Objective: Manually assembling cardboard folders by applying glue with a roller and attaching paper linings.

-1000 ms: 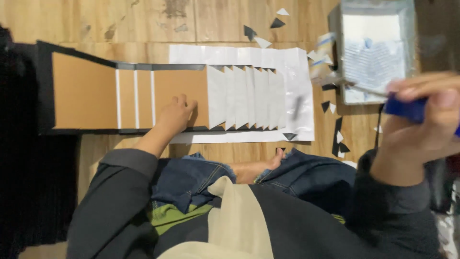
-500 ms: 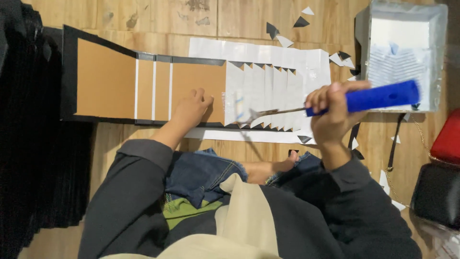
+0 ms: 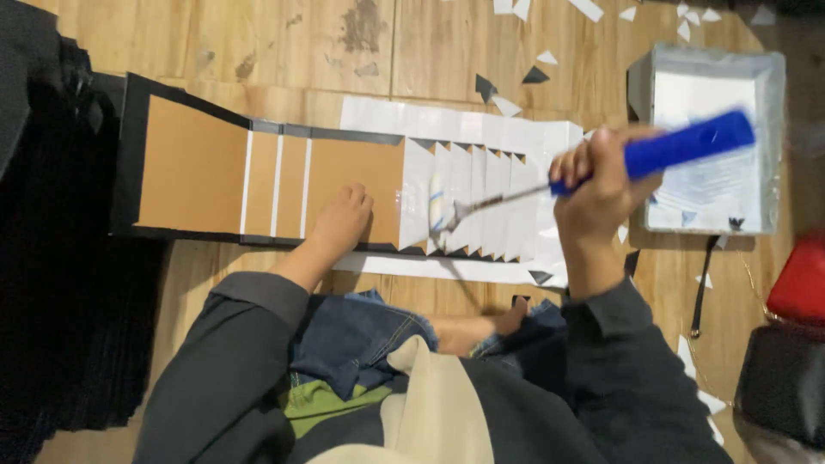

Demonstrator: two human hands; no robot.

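A long black-edged board [image 3: 193, 167] with brown cardboard panels lies on the wooden floor, its right part covered by overlapping white paper pieces [image 3: 481, 202] with pointed ends. My left hand [image 3: 341, 225] presses flat on the brown panel beside the white pieces. My right hand [image 3: 597, 191] grips the blue handle of a small paint roller [image 3: 687, 143]. The roller's white head [image 3: 438, 206] rests on the white paper near the brown panel's edge.
A white tray [image 3: 769, 137] holding white liquid stands on the floor at the right. Paper scraps [image 3: 516, 90] are scattered about. A stack of black sheets [image 3: 51, 326] lies at the left. A red object [image 3: 799, 279] and a dark bag [image 3: 782, 387] sit at the lower right.
My right hand has carried the roller from near the tray leftward and set its head on the white paper. My left hand has stayed on the brown panel.
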